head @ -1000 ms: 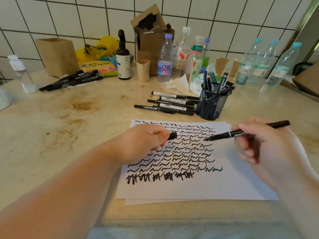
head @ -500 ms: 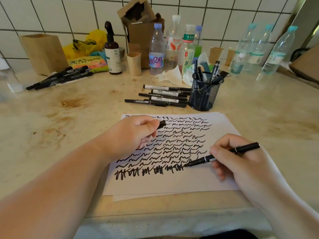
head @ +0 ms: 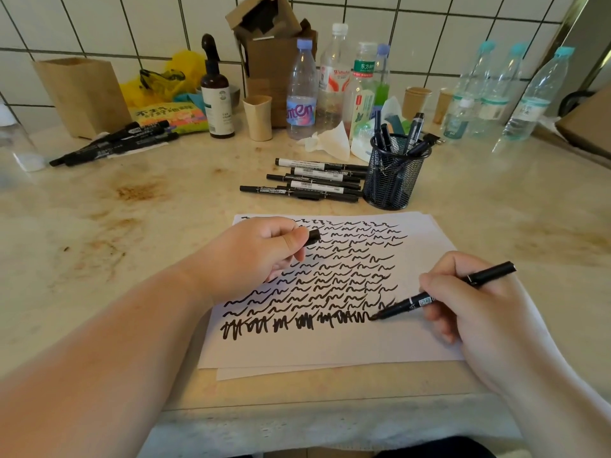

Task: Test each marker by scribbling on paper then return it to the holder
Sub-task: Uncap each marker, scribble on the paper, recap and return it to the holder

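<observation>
White paper (head: 330, 348) covered with rows of black scribbles lies in front of me. My right hand (head: 472, 312) grips a black marker (head: 426, 297) whose tip touches the paper at the right end of the lowest, thickest scribble row. My left hand (head: 254, 256) rests on the sheet's left part, pinching the marker's black cap (head: 314, 237). Behind the paper stands a black mesh holder (head: 393, 180) with several markers upright in it. Several more black markers (head: 314, 181) lie flat just left of the holder.
Another bunch of markers (head: 115, 143) lies at the far left by a brown paper bag (head: 82, 94). Bottles (head: 334, 81), paper cups (head: 258, 117), a cardboard box (head: 267, 38) and crumpled tissue (head: 327, 140) line the tiled wall. The stained counter's front edge (head: 297, 404) is near me.
My right hand came down from above the sheet's right side and put the marker tip on the paper, extending the lowest scribble row to the right. The left hand kept the cap in place.
</observation>
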